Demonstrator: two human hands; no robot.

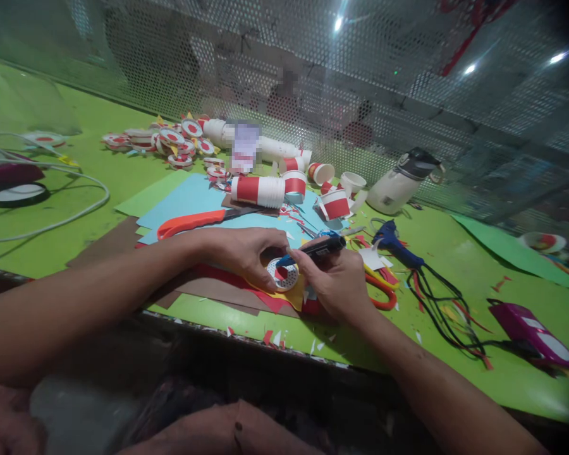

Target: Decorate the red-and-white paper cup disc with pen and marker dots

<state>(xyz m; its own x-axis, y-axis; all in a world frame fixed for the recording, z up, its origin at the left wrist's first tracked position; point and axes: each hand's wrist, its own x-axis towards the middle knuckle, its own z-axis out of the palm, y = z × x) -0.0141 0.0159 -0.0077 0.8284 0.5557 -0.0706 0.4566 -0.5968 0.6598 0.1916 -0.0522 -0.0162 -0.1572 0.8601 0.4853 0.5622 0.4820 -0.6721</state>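
Note:
My right hand (341, 284) grips a dark marker pen (326, 248), its blue tip end slanting down to the left onto a small round paper piece (291, 278). The piece is white with dark dots and a red centre. My left hand (246, 249) pinches its left edge between thumb and fingers. Beneath lie yellow, red and brown paper sheets (218, 284). Under my right hand shows a pair of scissors (384, 300) with red-orange and yellow handles. Beyond my left wrist rest large orange-handled scissors (192, 221) on light blue paper (171, 199).
Red-and-white paper cups (258, 191) stand and lie beyond my hands. Finished-looking round paper pieces (171, 138) form a pile at back left. To the right are a blue glue gun (398, 245), a purple box (533, 335) and a tilted bottle (393, 186). Mesh (246, 76) borders the green table.

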